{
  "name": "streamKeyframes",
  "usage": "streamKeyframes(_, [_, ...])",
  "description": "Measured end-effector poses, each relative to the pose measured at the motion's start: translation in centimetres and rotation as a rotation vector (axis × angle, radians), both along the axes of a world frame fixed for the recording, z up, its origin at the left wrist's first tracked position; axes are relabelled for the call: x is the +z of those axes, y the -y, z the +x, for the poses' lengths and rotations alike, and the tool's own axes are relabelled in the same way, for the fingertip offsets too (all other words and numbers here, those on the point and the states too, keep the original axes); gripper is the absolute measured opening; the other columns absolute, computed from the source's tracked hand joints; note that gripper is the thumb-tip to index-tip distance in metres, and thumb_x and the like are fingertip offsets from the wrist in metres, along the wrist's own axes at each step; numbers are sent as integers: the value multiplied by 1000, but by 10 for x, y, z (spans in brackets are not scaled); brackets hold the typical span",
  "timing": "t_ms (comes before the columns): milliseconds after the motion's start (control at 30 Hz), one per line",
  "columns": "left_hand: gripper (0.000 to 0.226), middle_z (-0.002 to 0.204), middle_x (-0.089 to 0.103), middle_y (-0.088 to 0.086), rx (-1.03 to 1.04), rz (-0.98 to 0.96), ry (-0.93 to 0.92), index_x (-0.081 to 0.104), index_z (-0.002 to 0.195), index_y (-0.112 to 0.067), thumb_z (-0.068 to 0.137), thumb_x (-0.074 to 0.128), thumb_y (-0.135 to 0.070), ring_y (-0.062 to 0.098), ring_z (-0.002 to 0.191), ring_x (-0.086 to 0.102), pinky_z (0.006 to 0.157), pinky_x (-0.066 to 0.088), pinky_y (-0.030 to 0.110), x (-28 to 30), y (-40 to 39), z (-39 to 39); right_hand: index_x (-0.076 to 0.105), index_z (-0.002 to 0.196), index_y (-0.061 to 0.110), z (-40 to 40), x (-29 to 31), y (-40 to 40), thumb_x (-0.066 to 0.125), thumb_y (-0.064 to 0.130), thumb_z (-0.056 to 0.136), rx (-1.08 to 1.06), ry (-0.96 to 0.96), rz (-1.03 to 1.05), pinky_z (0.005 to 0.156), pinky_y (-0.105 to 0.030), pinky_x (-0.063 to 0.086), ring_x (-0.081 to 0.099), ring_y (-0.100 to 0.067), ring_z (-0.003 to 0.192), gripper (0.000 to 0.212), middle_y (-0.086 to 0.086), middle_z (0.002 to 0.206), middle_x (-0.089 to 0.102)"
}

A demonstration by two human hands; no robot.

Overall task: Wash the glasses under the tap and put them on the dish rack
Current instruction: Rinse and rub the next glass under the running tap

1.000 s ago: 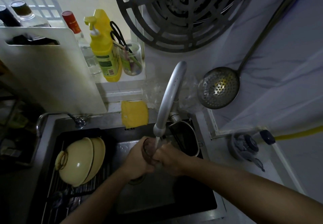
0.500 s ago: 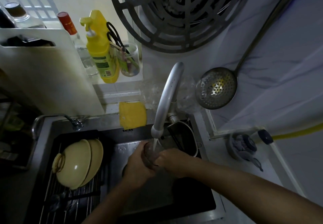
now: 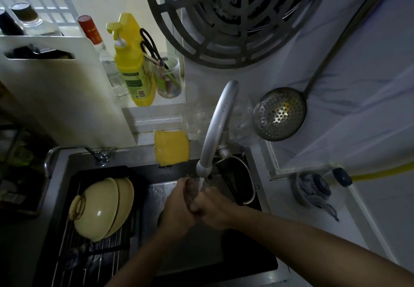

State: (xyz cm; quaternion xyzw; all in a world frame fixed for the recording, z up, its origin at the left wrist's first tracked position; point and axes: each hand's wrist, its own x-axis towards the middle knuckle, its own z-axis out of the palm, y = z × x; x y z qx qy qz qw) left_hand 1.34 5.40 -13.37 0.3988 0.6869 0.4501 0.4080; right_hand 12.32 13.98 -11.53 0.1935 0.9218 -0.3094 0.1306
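Nearest the camera, two forearms reach in from the near edge and meet over the sink (image 3: 246,262). The left hand (image 3: 179,208) is curled round the glass (image 3: 192,189), its fingers wrapped about the body, and holds it tilted so the mouth faces the stream. The right hand (image 3: 215,206) closes against the glass from the right side; its fingers are bent and touch the left hand, but whether they grip the glass or only rub it cannot be told, since the hands hide most of it. The glass sits directly below the spout, held there so that running water (image 3: 201,182) strikes its rim and inside.

To the left, within the same basin, the rack (image 3: 94,257) lies over the sink so that drips fall into it. Two bowls (image 3: 103,208) rest on it, tipped on edge against each other, at its far end; the near wires are bare apart from a dark utensil. Judged from this, the glass is in the rinse step and has not yet gone to the rack; open wire near the bowls appears to be the likely resting place.

Farther back, the tap (image 3: 218,125) arches from the far right rim toward the centre. A yellow cloth (image 3: 172,147) hangs over the far rim. A strainer basket (image 3: 239,181) hangs at the far right corner. On the wall hangs a skimmer (image 3: 280,114); on the far ledge stand a soap bottle (image 3: 132,67) and a jar (image 3: 168,78).
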Motion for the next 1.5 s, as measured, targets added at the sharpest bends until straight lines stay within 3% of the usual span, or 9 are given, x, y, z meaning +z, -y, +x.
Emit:
streamKeyframes(200, [64,92,64,-13,-56,-80,-87,53,105,-25,58,84,5,-1,87,63,68,46,6,-6,-3,-2,67,89,11,12,-6,-8,50,13,89,117,29,52,71,-44,56,66,-26,82,17,-9,92,71])
streamKeyframes(367, [76,88,71,-6,-355,-261,167,55,101,-29,58,71,31,-4,83,70,65,51,7,16,-11,-29,68,108,11,18,-5,-18,47,25,94,294,13,334,84,-38,55,66,-25,99,29,-7,107,71])
streamKeyframes(467, [74,91,79,-4,-469,-342,292,63,107,-20,56,70,32,9,89,73,74,60,24,14,-15,-45,69,108,9,11,-10,-14,54,18,91,346,-7,383,93,-39,53,65,-27,108,25,-8,110,72])
streamKeyframes(533, [73,94,79,-1,-434,-343,270,64,109,-15,53,74,30,11,90,73,78,61,31,11,-15,-43,69,104,11,8,-10,-12,55,17,91,321,92,345,85,-42,55,66,-30,102,21,-10,107,71])
streamKeyframes(700, [69,88,69,-6,-167,-112,104,57,100,-19,49,87,15,2,80,66,64,50,11,1,-9,-15,64,76,8,3,-1,-8,32,37,88,154,92,218,67,-39,50,64,-35,77,45,-16,87,71])
streamKeyframes(900, [67,83,61,-12,-121,-62,-106,50,103,-22,50,88,-4,-15,82,58,66,45,7,-1,1,1,68,77,5,2,-3,-2,53,15,87,97,140,155,64,-36,51,65,-30,73,21,-13,81,70])
streamKeyframes(1033, [74,100,73,3,-201,-158,33,57,113,-21,50,86,6,14,94,70,73,57,32,-8,0,-17,68,92,3,11,4,-2,53,8,90,177,91,132,73,-40,55,66,-31,85,16,-15,96,71])
streamKeyframes(1300, [82,119,68,23,-574,-403,612,62,124,-6,53,61,36,32,109,66,90,54,42,16,-13,-57,75,95,13,13,-2,-15,61,11,84,472,-61,350,102,-40,46,69,-22,101,17,-1,98,76])
streamKeyframes(1500, [81,102,75,2,-371,-320,289,57,114,-27,55,79,24,14,98,71,75,60,26,15,-9,-36,71,92,3,4,11,-8,53,10,91,209,149,193,79,-44,54,66,-33,86,20,-16,96,71])
